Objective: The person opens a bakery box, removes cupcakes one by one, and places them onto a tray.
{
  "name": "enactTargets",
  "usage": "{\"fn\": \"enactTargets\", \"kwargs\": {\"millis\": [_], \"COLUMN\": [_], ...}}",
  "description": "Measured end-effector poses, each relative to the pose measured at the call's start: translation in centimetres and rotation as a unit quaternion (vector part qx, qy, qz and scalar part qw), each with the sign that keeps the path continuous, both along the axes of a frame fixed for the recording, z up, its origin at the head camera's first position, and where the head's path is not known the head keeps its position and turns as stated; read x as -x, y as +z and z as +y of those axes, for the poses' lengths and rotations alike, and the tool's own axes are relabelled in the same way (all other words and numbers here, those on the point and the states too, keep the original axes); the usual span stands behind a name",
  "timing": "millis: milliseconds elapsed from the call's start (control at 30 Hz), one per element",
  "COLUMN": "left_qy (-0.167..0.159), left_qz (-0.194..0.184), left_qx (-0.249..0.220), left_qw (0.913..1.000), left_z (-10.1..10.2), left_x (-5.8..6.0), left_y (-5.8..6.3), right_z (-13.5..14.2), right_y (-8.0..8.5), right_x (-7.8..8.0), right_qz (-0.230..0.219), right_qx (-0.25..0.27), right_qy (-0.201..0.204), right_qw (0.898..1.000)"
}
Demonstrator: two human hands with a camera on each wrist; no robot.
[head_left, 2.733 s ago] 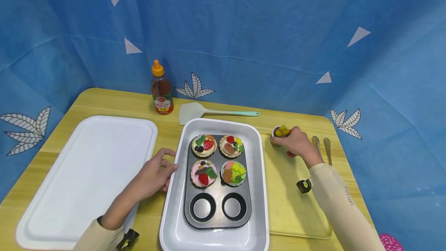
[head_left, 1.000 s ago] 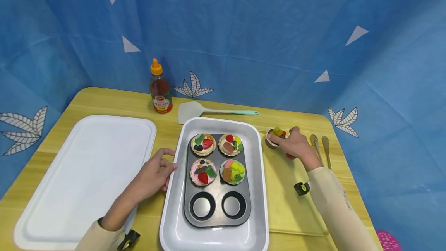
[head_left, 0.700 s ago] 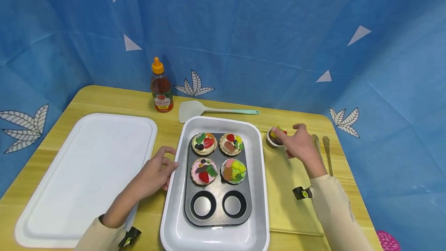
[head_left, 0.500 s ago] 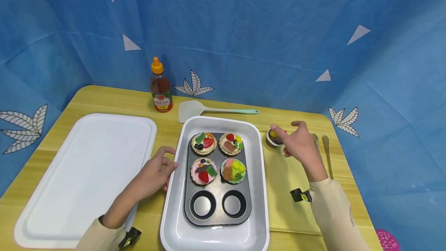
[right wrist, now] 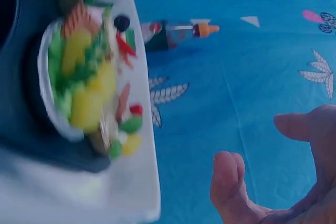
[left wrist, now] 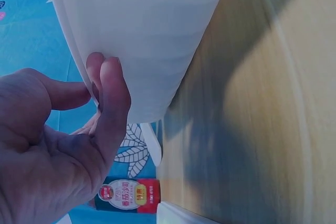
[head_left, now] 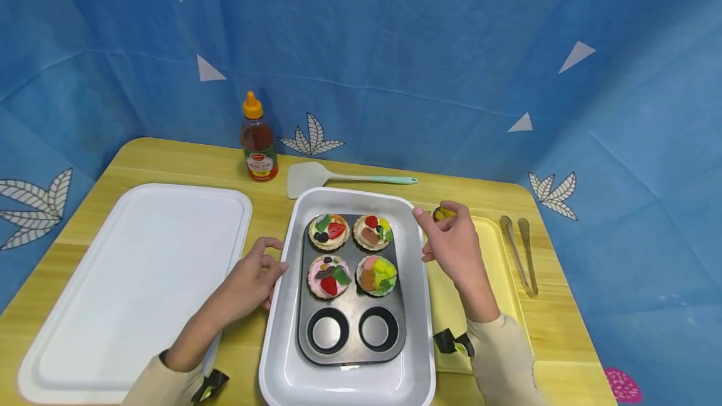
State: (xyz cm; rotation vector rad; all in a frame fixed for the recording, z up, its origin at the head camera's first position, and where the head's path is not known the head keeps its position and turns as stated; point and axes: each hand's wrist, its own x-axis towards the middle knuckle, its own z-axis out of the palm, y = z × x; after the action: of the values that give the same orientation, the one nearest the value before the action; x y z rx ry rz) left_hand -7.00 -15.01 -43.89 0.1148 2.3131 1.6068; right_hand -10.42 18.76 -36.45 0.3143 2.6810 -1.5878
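Observation:
My left hand [head_left: 248,284] pinches the left rim of a deep white tray [head_left: 361,387]; in the left wrist view, thumb and fingers lie on either side of the tray's wall [left wrist: 152,35]. Inside it is a dark muffin tin [head_left: 352,331] with two bare cups at the near end. Several fruit-topped tarts fill the other cups, among them a pink one [head_left: 329,277] and a green-and-yellow one [head_left: 376,275]. My right hand [head_left: 457,249] is by the tray's right rim, thumb and fingers apart, holding nothing. Behind it a small cupcake [head_left: 444,213] with yellow topping is partly hidden.
A yellow tray [head_left: 499,262] lies under the right arm, with metal tongs [head_left: 519,255] on its right. On the left is a flat white tray [head_left: 141,281]. A sauce bottle [head_left: 260,149] and a spatula [head_left: 310,177] are at the back, before a blue cloth [head_left: 395,49].
My right hand has shifted the cupcake slightly left, let go of it and moved left and nearer, to the deep white tray's edge. My left hand has stayed on the rim.

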Motion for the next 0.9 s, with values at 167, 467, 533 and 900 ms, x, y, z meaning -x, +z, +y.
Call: {"fn": "enactTargets", "kwargs": {"millis": [167, 467, 533, 900], "left_qy": [-0.001, 0.001, 0.000, 0.003], "left_qz": [0.004, 0.003, 0.003, -0.009], "left_qx": [0.000, -0.004, -0.002, 0.005], "left_qw": [1.0000, 1.0000, 1.0000, 0.9999], "left_z": [-0.1, -0.1, -0.1, 0.1], "left_x": [0.0, 0.0, 0.0, -0.1], "left_y": [-0.1, 0.0, -0.1, -0.4], "right_z": [-1.7, -3.9, -4.2, -5.5], "right_y": [-0.8, -2.8, -3.2, -5.3], "right_x": [-0.5, -1.9, -2.2, -3.1], "right_qz": [0.001, -0.047, -0.056, -0.079], "right_qx": [0.027, -0.042, -0.058, -0.118], "right_qy": [-0.007, -0.002, -0.001, 0.043], "right_qw": [1.000, 0.998, 0.997, 0.989]}}
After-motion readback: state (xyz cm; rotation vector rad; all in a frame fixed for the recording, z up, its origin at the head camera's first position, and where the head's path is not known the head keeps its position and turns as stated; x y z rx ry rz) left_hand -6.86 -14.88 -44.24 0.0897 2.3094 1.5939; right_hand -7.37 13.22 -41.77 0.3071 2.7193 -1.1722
